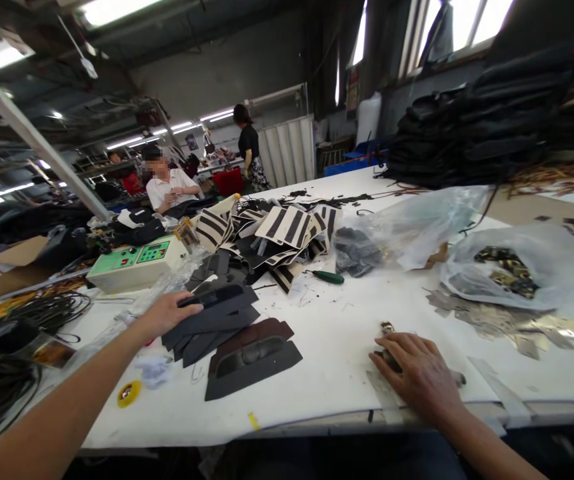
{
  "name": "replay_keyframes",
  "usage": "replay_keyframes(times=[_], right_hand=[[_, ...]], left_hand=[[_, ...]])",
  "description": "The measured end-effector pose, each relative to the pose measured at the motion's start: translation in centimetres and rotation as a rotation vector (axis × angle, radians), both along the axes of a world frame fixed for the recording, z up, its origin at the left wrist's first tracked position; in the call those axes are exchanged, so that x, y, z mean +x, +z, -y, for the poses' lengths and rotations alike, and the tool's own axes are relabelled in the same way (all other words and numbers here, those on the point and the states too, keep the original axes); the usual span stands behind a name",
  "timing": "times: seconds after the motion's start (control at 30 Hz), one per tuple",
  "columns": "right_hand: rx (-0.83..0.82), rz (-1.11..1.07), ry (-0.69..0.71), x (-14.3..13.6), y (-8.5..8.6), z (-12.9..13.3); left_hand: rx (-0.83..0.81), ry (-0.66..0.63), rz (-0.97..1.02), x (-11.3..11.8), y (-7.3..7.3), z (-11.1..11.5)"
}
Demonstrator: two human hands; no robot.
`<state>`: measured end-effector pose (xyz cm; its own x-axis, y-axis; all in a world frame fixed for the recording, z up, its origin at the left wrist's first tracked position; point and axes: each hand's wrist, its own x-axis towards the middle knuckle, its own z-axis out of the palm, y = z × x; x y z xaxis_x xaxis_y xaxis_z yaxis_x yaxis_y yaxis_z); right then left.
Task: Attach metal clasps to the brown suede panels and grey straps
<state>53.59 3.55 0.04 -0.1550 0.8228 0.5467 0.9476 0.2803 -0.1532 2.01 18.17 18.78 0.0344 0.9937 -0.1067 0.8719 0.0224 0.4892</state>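
Observation:
My left hand (169,313) rests at the left end of a stack of dark flat pieces (217,317), its thumb and fingers on the top piece; whether it grips that piece is hard to tell. Nearer me, another dark piece with a raised oval panel (254,357) lies alone on the white table (317,393). On the right, my right hand (414,370) is curled palm down over a small tool (389,328) with a metallic tip, near the table's front edge. Most of the tool is hidden under the fingers.
Striped pieces (284,227) are heaped mid-table, near a green-handled tool (327,277). Metal plates (517,323) and a plastic bag (557,267) lie right. A green-and-white control box (139,263) and yellow tape roll (129,394) are left. Two people are visible beyond.

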Motion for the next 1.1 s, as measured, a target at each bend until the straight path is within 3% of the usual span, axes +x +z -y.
replay_keyframes(times=[0.07, 0.13, 0.27, 0.37, 0.43, 0.5, 0.6, 0.7, 0.77, 0.93, 1.1], right_hand=[[-0.017, -0.011, 0.003, 0.0, -0.1, -0.1], [-0.042, -0.031, 0.002, 0.0, -0.3, -0.1], [-0.1, -0.042, -0.011, -0.3, -0.2, 0.0], [-0.172, -0.024, -0.007, -0.6, 0.5, 0.6], [-0.209, -0.022, -0.001, -0.7, 1.0, 1.0], [-0.219, -0.035, 0.009, -0.5, 1.4, 1.3], [-0.184, -0.088, -0.03, 0.3, 2.0, 1.3], [-0.166, -0.124, -0.14, 1.1, 2.3, 0.6], [-0.198, -0.142, -0.202, 1.3, 2.4, -0.2], [-0.409, -0.292, -0.357, 1.6, 2.7, -2.6], [-0.496, -0.306, -0.376, 2.1, 2.6, -4.7]], left_hand=[[0.219, 0.038, -0.089, -0.5, 0.2, -1.1], [0.366, -0.001, -0.149, 0.3, -1.4, -0.4], [0.324, -0.27, -0.184, 4.3, -8.6, 4.7], [0.252, -0.398, -0.302, 5.8, -13.8, 7.9], [0.241, -0.387, -0.337, 5.7, -15.9, 8.4], [0.234, -0.362, -0.308, 5.3, -17.0, 8.0], [0.204, -0.345, -0.179, 5.3, -16.8, 7.4], [0.24, -0.323, -0.082, 6.5, -15.1, 8.0], [0.379, -0.385, -0.07, 7.7, -13.6, 8.9], [0.898, -0.68, -0.155, 10.2, -10.7, 11.7], [1.006, -0.675, -0.165, 11.3, -10.2, 13.8]])
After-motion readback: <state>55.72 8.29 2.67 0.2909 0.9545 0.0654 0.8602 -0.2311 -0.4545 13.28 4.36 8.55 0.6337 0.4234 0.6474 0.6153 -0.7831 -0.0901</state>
